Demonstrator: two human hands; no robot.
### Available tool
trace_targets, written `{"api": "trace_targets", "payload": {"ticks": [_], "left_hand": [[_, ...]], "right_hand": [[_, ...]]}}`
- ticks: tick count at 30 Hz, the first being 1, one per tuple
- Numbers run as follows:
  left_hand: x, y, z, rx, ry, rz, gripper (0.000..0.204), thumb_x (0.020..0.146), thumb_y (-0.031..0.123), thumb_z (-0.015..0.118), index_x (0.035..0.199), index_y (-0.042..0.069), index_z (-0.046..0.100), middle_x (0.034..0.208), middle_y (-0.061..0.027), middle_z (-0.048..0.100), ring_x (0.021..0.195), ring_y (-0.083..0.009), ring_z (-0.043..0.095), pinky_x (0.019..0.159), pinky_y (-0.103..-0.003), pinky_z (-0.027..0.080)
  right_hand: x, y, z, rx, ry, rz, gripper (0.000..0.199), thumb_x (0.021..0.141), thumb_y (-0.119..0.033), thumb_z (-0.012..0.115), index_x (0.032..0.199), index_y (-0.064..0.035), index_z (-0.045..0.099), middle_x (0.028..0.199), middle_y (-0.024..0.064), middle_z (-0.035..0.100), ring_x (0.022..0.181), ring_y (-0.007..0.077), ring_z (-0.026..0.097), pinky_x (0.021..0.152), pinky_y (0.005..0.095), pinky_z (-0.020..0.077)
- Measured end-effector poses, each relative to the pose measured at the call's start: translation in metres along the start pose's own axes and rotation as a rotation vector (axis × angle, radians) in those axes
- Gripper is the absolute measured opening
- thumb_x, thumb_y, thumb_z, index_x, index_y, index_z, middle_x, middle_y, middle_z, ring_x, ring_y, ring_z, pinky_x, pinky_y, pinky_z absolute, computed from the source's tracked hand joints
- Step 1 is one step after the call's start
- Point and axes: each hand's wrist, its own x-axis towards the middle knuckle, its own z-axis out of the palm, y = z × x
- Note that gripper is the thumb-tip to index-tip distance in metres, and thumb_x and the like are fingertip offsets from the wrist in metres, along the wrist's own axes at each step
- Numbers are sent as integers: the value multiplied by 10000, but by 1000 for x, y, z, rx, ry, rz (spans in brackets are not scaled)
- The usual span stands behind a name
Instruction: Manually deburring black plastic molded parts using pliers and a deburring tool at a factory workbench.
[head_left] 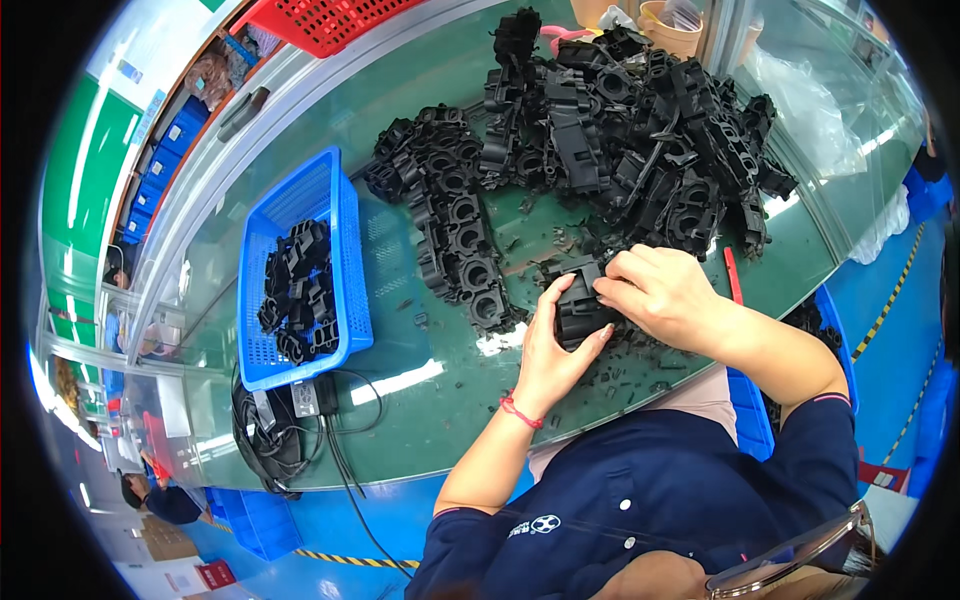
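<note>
Here, both hands closed on one black plastic part (580,305).
Left hand (550,355) cupping beneath; right hand (665,295) gripping above; heap of black parts (600,130) beyond fingertips.

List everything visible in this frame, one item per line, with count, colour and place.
held part: one, black, between both hands
part pile: many, black, far side of table
blue basket: one, left of the pile, some black parts inside
red basket: one, far left edge
cables: black bundle, near table edge by the blue basket
red tool: one, right of the hands
table: one, green
left hand: red wrist string, cups the part
right hand: fingers on the part's top
</note>
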Motion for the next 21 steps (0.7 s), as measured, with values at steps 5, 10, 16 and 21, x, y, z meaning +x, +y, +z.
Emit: {"api": "trace_targets", "payload": {"ticks": [5,10,16,21], "left_hand": [[0,-1,-1,42,33,13,722,712,75,752,1319,31,363,1171,-135,537,1021,-188,579,872,-307,489],[1,11,-4,26,20,-132,717,683,126,759,1301,43,405,1053,-145,617,922,-212,634,797,-319,511],[1,19,-7,167,-22,-158,711,668,118,756,1301,54,438,1013,-137,650,920,-166,637,804,-308,510],[1,2,-4,-33,-28,-161,714,668,57,740,1315,52,436,1059,-106,621,913,-128,605,776,-260,493]], "right_hand": [[11,0,4,-149,-118,-126,193,630,-163,647,789,-53,631,740,25,507,680,163,535,557,277,418],[16,-13,10,-284,-232,-173,143,586,-159,610,674,-46,614,707,36,488,673,166,522,563,290,404],[24,-22,11,-345,-443,-254,143,579,-181,630,612,-43,620,642,59,559,632,192,578,555,300,425],[28,-18,12,-333,-556,-291,144,604,-181,631,639,-41,637,673,59,576,648,189,585,553,298,437]]}}
